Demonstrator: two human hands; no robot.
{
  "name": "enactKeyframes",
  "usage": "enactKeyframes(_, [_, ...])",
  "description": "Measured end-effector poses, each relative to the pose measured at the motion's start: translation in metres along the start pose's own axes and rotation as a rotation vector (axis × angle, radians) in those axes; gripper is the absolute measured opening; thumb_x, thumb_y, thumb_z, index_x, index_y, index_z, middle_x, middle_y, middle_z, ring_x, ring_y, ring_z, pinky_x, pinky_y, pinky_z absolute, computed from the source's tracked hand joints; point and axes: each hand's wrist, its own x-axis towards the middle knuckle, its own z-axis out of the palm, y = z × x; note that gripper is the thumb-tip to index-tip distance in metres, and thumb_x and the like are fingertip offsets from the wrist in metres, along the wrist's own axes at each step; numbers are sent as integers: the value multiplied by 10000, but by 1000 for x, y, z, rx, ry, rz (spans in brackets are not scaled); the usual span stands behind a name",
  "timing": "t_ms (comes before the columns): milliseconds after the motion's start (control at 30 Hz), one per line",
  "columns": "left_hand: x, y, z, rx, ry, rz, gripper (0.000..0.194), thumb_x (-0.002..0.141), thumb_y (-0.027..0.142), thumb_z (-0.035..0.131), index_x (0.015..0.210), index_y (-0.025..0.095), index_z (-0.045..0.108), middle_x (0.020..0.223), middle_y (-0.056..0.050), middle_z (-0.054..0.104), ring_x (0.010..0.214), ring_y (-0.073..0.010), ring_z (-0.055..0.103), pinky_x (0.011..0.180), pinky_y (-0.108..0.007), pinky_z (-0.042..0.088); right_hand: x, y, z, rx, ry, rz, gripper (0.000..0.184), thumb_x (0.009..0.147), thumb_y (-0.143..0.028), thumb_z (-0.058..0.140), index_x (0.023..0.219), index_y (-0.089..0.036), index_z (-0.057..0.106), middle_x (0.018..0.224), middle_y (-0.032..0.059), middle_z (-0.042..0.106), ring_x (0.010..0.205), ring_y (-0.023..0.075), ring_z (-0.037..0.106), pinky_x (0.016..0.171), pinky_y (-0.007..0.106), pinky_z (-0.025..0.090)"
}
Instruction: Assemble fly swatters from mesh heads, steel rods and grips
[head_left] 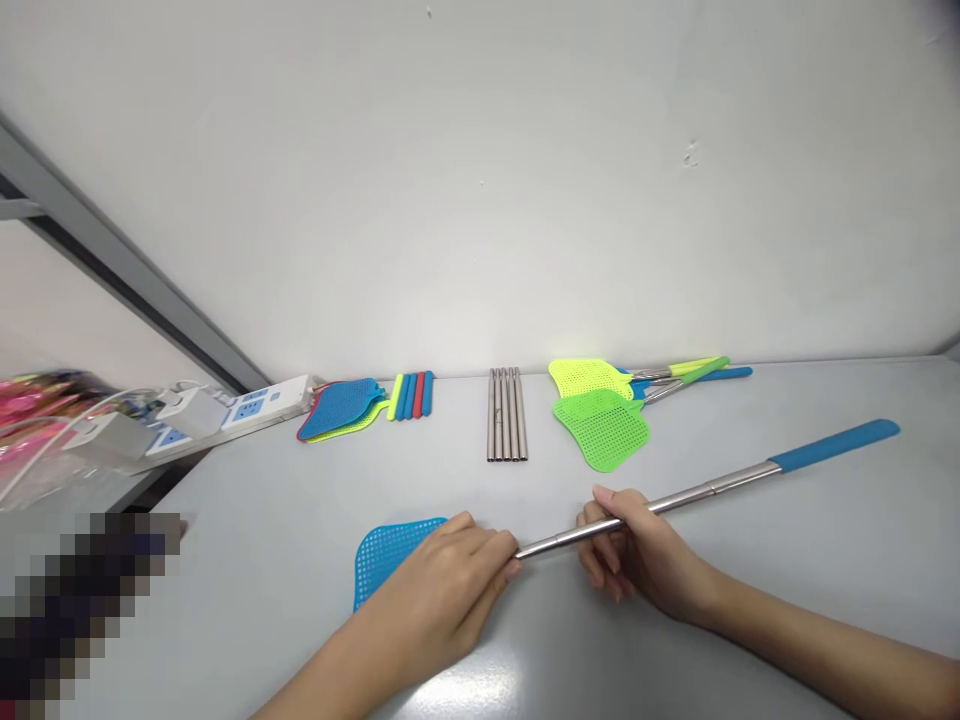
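A blue fly swatter (836, 445) with an extended telescopic metal rod lies slantwise across both my hands. My left hand (461, 575) is closed around the rod's thin end beside the blue mesh head (390, 560), covering the joint between them. Further along the rod, my right hand (645, 550) grips it between thumb and fingers, with the other fingers loosely curled below. The blue handle sleeve sticks out past my right hand to the upper right.
Along the wall lie loose swatter heads (345, 405), several coloured handle sleeves (409, 396), several metal rods (508, 415), and fly swatters with green (604, 430) and yellow heads (589, 376). A power strip (259, 405) with plugged-in chargers sits at the left edge, near plastic-wrapped items (37, 420).
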Motion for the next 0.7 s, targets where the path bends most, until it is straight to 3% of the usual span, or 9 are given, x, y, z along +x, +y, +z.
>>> enactKeyframes(200, [2, -1, -3, -12, -4, 20, 233, 898, 232, 322, 755, 199, 502, 676, -14, 544, 621, -159, 446, 625, -283, 329, 1, -1, 2, -56, 9, 32, 472, 834, -403, 382, 447, -144, 460, 433, 12, 515, 314, 71, 415, 298, 177, 231])
enactKeyframes(367, [5, -5, -13, 2, -39, 42, 238, 902, 244, 330, 869, 221, 565, 708, -23, 577, 664, -170, 502, 693, -309, 335, 0, -2, 3, -112, 21, 52, 474, 842, -388, 366, 461, -132, 484, 455, 14, 502, 339, 73, 428, 324, 182, 241])
enactKeyframes(700, [6, -13, -13, 29, -13, 30, 233, 905, 284, 349, 977, 215, 559, 810, -26, 587, 768, -167, 518, 753, -311, 383, 0, -4, 2, -40, 58, 23, 451, 826, -374, 393, 461, -128, 493, 436, 6, 482, 330, 78, 424, 320, 187, 225])
